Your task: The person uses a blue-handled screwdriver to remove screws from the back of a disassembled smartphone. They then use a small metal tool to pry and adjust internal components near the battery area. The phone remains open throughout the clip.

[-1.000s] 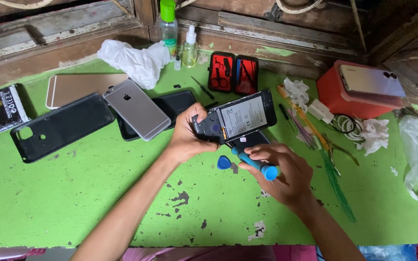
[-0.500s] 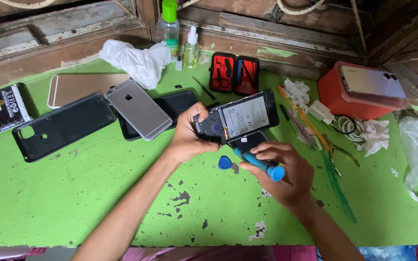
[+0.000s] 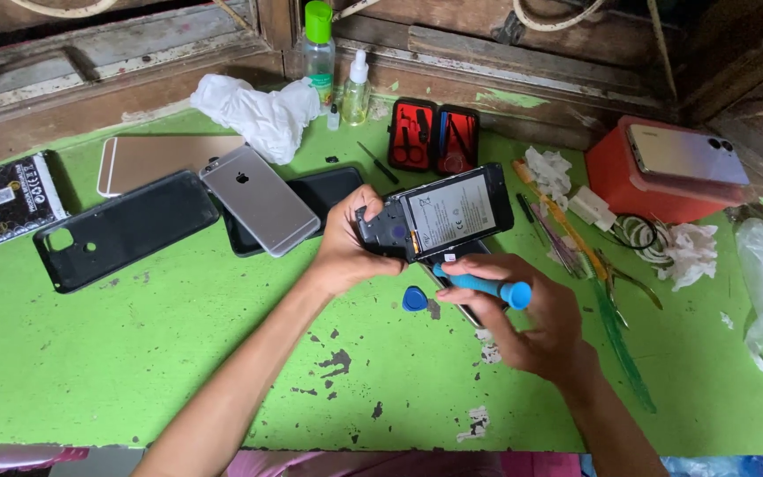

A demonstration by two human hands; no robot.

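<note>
The left hand (image 3: pixel 346 247) grips an opened smartphone (image 3: pixel 439 216) above the green desk (image 3: pixel 178 353); the right hand (image 3: pixel 532 318) closes around a blue screwdriver (image 3: pixel 483 285) touching its lower edge.

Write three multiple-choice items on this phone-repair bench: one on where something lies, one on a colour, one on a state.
1. Where does the blue pick lie?
A. On the green table, below the opened phone
B. On top of the red box
C. Inside the tool case

2. What colour is the handle of the screwdriver in the right hand?
A. Red
B. Blue
C. Yellow

3. In what state is the phone held by the left hand?
A. Sealed, screen lit
B. Back cover off, battery showing
C. Wrapped in tissue

Answers:
1 A, the pick rests on the table just under the held phone.
2 B, the handle between the fingers is blue.
3 B, the battery and inner frame are bare to view.
</note>
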